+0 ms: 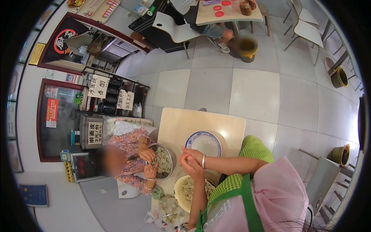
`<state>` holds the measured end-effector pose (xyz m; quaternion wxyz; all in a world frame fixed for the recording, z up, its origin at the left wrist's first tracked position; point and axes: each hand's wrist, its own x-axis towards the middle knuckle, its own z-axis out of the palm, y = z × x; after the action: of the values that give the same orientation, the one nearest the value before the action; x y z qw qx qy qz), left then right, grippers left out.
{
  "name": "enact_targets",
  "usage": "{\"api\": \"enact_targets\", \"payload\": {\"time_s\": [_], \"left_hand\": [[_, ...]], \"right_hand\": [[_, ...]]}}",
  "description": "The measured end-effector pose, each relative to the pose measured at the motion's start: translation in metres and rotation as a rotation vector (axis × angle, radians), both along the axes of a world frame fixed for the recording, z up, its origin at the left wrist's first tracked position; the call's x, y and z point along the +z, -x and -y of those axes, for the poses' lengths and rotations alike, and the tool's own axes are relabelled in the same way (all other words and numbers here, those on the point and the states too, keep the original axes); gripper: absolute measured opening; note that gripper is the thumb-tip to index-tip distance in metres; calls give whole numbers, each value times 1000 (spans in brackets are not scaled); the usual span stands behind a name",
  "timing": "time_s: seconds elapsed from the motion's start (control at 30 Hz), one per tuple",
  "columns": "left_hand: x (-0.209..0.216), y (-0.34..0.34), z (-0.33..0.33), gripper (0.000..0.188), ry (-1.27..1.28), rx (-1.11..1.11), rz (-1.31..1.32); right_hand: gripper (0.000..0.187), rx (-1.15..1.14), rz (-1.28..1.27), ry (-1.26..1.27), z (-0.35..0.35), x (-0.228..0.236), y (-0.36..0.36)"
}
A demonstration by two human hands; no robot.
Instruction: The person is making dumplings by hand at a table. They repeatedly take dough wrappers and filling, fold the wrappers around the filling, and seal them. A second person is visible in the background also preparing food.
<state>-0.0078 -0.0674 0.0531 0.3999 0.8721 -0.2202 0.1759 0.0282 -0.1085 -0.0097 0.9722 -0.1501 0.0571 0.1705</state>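
Above the table, my left hand (191,168) and my right hand (194,154) meet with fingertips pressed together. Whatever they pinch, if anything, is too small to make out. A bracelet circles my right wrist. Just beyond my right hand sits a white basin with a blue patterned rim (218,144), its inside pale. Partly hidden under my left forearm, a cream bowl (177,193) holds pale greenish-grey pieces. Similar pieces fill a steel bowl (172,154) to the left, where a co-worker's two hands (147,154) work at its edge.
A plastic bag (167,212) of pale pieces lies at the table's near left, beside a green cloth-like bundle (157,192). The co-worker in a floral top (129,143) sits opposite. Behind stand a black rack (112,91), chairs (176,29), another table (232,17) and bins (339,77).
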Motion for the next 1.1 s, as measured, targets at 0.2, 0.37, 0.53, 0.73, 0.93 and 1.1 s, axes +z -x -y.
{"api": "enact_targets", "payload": {"time_s": [0.2,0.37,0.53,0.73,0.93,1.1], "left_hand": [[4,-17,-6,20,-149,-28,198],[7,-27,-1,25,-165,-71,365],[-7,-34,-10,23,-249,-129,265],[-19,-36,-5,26,-205,-40,222],[-33,-41,-1,29,-151,37,116],[-37,-44,3,32,-129,55,25]], "right_hand": [[33,-205,282,179,-19,-12,-11],[25,-435,345,735,-34,-25,-16],[23,-312,-108,415,-29,-15,1],[22,-274,-204,259,-24,-13,8],[20,-182,-301,-58,-19,-12,17],[18,-131,-398,-92,-13,-15,19]]}}
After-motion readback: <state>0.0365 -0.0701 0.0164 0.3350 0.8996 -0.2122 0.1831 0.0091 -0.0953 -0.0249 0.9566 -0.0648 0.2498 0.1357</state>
